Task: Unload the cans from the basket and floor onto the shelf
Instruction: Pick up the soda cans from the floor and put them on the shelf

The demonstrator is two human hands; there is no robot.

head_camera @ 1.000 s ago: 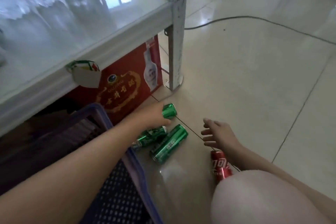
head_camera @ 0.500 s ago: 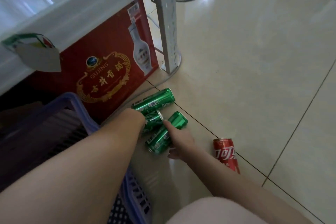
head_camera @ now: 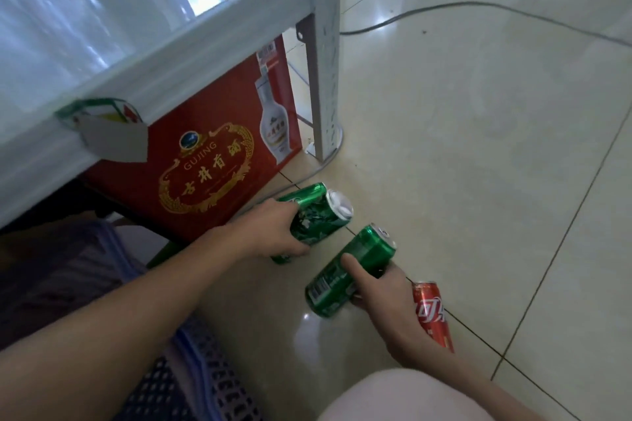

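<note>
Both hands are gripping green cans on the floor beside the shelf leg.

The left hand (head_camera: 273,232) is wrapping around a blurred green can (head_camera: 321,219), another lying just beyond it (head_camera: 301,196) against the red box (head_camera: 212,154). The right hand (head_camera: 379,294) is clasping a slim green can (head_camera: 352,267), its top pointing away; a red can (head_camera: 432,314) is lying just right, half hidden.

Both bare arms reach down and forward. The left hand (head_camera: 273,232) is clenched around a green can (head_camera: 319,219). The right hand (head_camera: 379,294) grips another can (head_camera: 349,270), index finger extended along it.
</note>
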